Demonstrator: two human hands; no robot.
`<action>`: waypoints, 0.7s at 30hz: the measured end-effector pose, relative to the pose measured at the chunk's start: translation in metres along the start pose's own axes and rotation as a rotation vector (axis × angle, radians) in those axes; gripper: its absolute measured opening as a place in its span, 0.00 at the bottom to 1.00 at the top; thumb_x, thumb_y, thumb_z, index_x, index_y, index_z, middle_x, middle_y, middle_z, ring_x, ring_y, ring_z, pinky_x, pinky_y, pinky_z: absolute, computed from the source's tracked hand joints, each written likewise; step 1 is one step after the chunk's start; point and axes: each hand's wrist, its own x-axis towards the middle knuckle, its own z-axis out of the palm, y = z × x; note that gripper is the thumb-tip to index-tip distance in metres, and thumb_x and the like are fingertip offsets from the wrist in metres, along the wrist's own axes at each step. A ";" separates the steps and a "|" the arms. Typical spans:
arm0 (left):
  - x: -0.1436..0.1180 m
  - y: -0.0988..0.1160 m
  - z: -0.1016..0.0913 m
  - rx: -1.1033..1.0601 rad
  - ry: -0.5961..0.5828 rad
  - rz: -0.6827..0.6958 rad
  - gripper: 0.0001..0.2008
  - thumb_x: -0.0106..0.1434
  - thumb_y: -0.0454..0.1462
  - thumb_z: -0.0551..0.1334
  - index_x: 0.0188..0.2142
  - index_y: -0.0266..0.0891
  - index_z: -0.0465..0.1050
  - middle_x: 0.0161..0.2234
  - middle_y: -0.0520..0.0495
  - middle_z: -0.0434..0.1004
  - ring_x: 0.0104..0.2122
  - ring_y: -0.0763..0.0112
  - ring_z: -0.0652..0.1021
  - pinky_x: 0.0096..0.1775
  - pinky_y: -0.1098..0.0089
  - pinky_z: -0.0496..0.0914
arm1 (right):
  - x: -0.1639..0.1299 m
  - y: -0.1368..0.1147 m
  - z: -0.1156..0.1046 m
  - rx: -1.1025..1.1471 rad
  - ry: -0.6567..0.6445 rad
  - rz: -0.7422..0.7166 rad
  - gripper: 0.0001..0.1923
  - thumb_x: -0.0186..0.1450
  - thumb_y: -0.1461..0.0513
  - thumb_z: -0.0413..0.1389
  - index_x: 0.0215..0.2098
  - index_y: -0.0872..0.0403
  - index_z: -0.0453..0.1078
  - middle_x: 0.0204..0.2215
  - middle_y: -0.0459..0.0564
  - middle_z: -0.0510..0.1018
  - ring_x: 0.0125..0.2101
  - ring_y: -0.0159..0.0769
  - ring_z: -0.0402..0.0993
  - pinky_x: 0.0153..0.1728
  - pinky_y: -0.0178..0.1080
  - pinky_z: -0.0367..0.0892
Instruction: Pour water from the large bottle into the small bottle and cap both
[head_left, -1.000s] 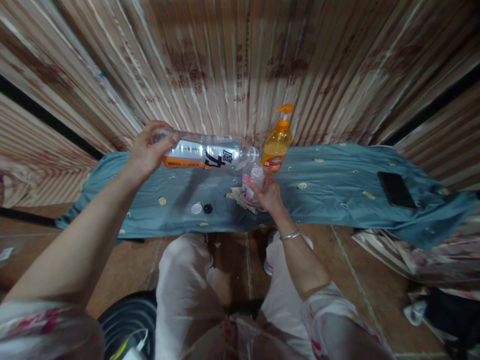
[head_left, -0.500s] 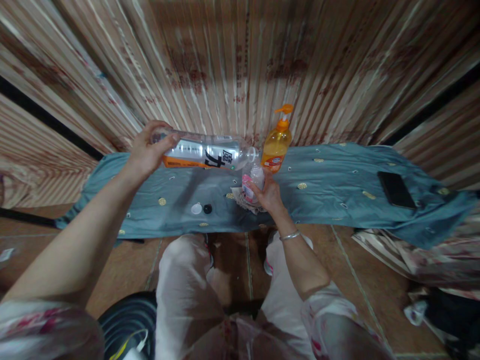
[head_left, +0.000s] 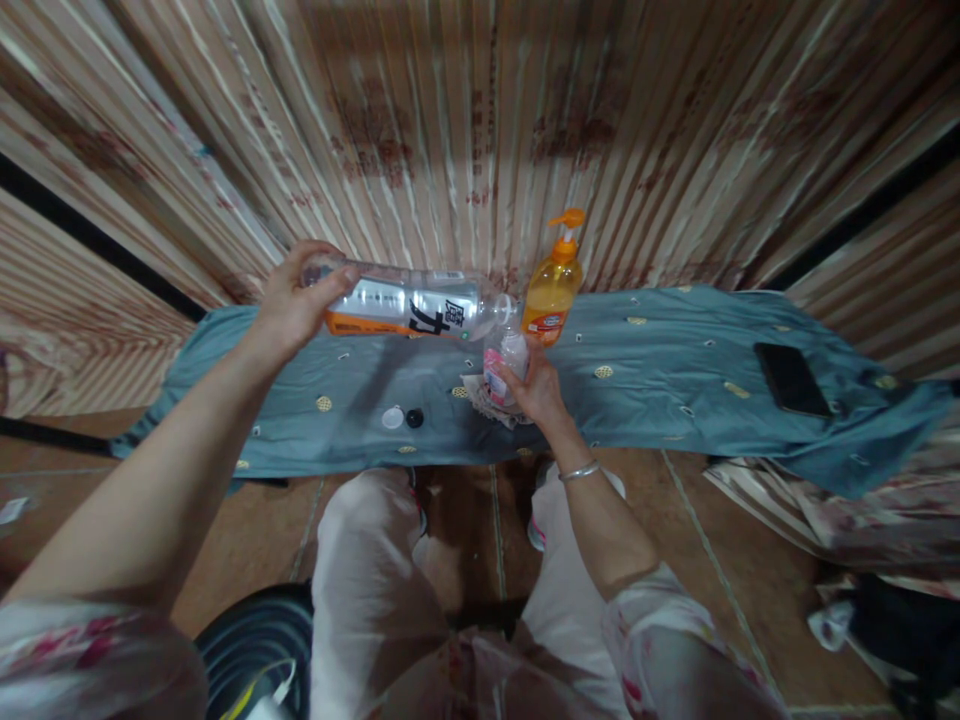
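My left hand [head_left: 307,295] is wrapped round the base of a large clear plastic bottle [head_left: 409,300] with a silver and orange label. That bottle lies nearly level in the air, its open neck at the mouth of a small clear bottle [head_left: 508,368] with a pink label. My right hand [head_left: 538,388] grips the small bottle, which stands upright on a crumpled cloth [head_left: 487,403]. Whether liquid is flowing between the two I cannot make out. Just behind my right hand stands an orange pump bottle [head_left: 553,298]. A white cap [head_left: 393,417] and a black cap [head_left: 415,418] lie to the left.
A blue-green patterned cloth [head_left: 645,400] covers the low bench before my knees. A black phone [head_left: 792,380] lies at its right end. Striped curtains [head_left: 450,130] hang behind. A round black ribbed object [head_left: 255,630] with a cable sits at lower left.
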 end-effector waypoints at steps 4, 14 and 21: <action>-0.001 0.003 0.001 0.004 -0.008 -0.003 0.36 0.39 0.63 0.66 0.36 0.36 0.72 0.27 0.51 0.67 0.29 0.71 0.67 0.43 0.58 0.70 | 0.000 -0.001 -0.001 -0.014 -0.007 0.009 0.33 0.62 0.48 0.58 0.59 0.57 0.62 0.52 0.64 0.75 0.50 0.52 0.76 0.50 0.52 0.70; -0.001 -0.001 0.000 0.059 -0.024 0.016 0.39 0.41 0.66 0.64 0.39 0.35 0.71 0.29 0.51 0.67 0.30 0.72 0.67 0.43 0.60 0.70 | 0.000 0.000 0.000 -0.016 -0.015 0.004 0.33 0.63 0.49 0.58 0.60 0.57 0.60 0.52 0.62 0.76 0.50 0.51 0.75 0.51 0.52 0.70; 0.000 0.001 -0.001 0.042 -0.036 0.028 0.35 0.41 0.64 0.64 0.35 0.37 0.71 0.28 0.53 0.67 0.29 0.74 0.67 0.41 0.62 0.70 | 0.000 -0.002 -0.001 -0.008 -0.009 0.003 0.33 0.63 0.49 0.58 0.60 0.57 0.61 0.52 0.62 0.75 0.50 0.51 0.76 0.50 0.51 0.71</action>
